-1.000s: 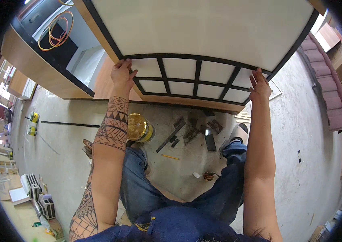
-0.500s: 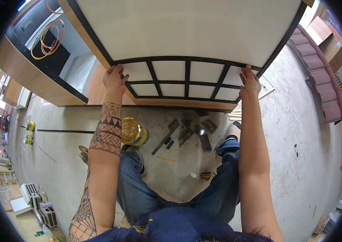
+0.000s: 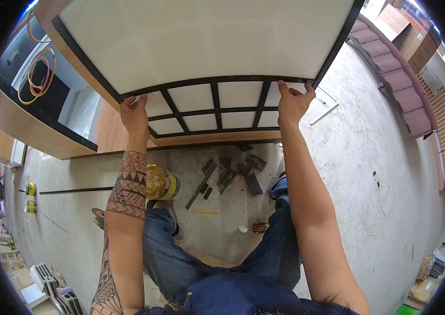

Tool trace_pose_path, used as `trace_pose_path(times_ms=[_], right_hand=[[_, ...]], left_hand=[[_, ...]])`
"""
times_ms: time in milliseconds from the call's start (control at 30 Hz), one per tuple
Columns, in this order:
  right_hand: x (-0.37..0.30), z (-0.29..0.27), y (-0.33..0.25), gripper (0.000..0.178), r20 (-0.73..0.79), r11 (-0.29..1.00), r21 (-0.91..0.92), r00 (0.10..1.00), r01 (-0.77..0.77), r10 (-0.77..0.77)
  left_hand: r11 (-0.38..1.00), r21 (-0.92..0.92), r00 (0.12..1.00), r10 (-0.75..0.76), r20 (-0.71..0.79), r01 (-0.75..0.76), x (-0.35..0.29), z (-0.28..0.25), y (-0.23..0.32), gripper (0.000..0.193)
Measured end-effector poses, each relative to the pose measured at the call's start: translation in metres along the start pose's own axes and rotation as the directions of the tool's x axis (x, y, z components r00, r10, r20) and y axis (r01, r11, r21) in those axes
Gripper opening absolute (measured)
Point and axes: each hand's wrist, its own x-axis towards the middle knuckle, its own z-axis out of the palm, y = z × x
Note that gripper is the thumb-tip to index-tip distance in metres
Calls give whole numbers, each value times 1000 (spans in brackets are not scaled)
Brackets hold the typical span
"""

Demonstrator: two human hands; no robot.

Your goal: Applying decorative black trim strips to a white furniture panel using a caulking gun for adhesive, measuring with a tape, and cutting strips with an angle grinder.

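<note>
A large white panel (image 3: 201, 42) edged in black stands in front of me, with a grid of small white panes along its lower part. A long black strip (image 3: 217, 80) crosses between the big pane and the small ones. My left hand (image 3: 134, 113) pinches this strip near its left end, thumb and fingertips closed on it. At the strip's right end, my right hand (image 3: 293, 103) has its fingertips closed on it in the same way. The strip's back side is hidden.
Between my legs lie dark offcuts (image 3: 228, 176), a pencil (image 3: 205, 212) and a tape roll (image 3: 260, 227). A yellow-labelled bucket (image 3: 161, 182) stands beside my left forearm. A wood cabinet (image 3: 44, 126) with coiled cable (image 3: 41, 79) is at left, a pink padded panel (image 3: 390, 73) at right.
The whole scene has shifted left in view as my head turned slightly. Both hands stay at the black strip, with small shifts of the fingers along it.
</note>
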Motion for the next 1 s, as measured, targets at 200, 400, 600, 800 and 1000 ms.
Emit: trace_pose_path(times_ms=[200,400,600,800,1000], right_hand=[[1,2,1,86,8,1000,-3,1000,-19,19],[1,5,-6,91,-15,999,-48,1000,-6,5],[-14,6,-20,101,5,999,-40,1000,18,-18],[-7,11,-12,110,5,987,-72,990,141,-141],[-9,14,-13,112,6,992,-71,995,102,-102]], left_hand=[[1000,15,1000,2,-20,-1,1,1,3,54],[1000,-14,1000,-2,-24,2,6,2,-1,55],[999,47,999,-9,-41,11,5,-3,7,55],[1000,0,1000,16,-5,-16,5,4,5,57],[1000,-4,1000,15,13,-15,7,0,4,58]])
